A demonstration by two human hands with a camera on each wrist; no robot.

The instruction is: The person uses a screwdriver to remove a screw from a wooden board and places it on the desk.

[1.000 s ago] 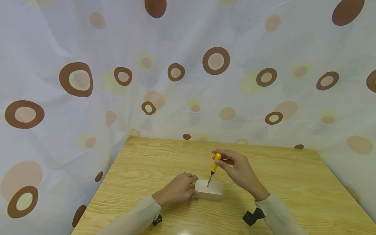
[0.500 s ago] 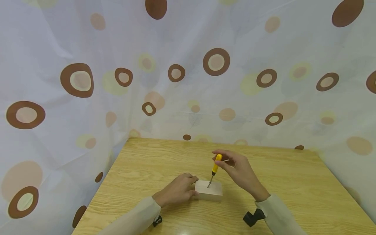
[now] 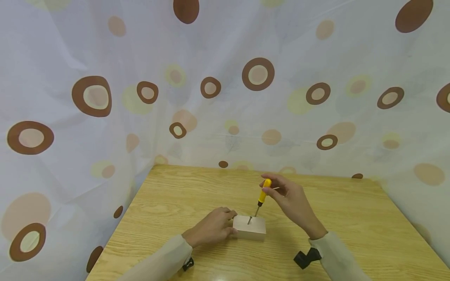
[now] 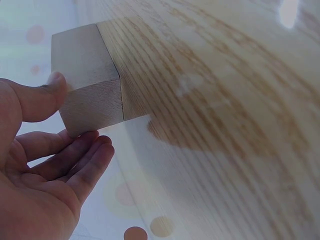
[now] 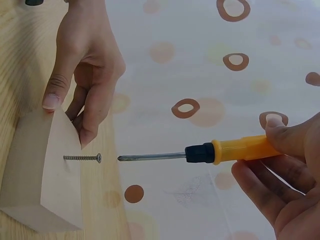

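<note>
A pale wooden block (image 3: 249, 231) lies on the table, and my left hand (image 3: 213, 226) grips its left end between thumb and fingers. In the left wrist view the thumb presses one face of the block (image 4: 87, 60) while the fingertips touch another. A screw (image 5: 82, 158) stands out of the block's top, much of its thread exposed. My right hand (image 3: 290, 199) pinches the yellow handle of a screwdriver (image 3: 264, 192), up and to the right of the screw. In the right wrist view the screwdriver's tip (image 5: 120, 158) is apart from the screw head, with a small gap between.
The wood-grain table (image 3: 183, 195) spreads around the block on every side. A pale curtain (image 3: 225, 109) with brown ring patterns hangs behind and at both sides. A black wrist device (image 3: 307, 258) hangs at the right cuff, another (image 3: 188, 264) at the left.
The screwdriver's tip was at the screw head in both earlier frames. Now my right hand has drawn it up and to the right, off the screw. My left hand and the block have stayed put.
</note>
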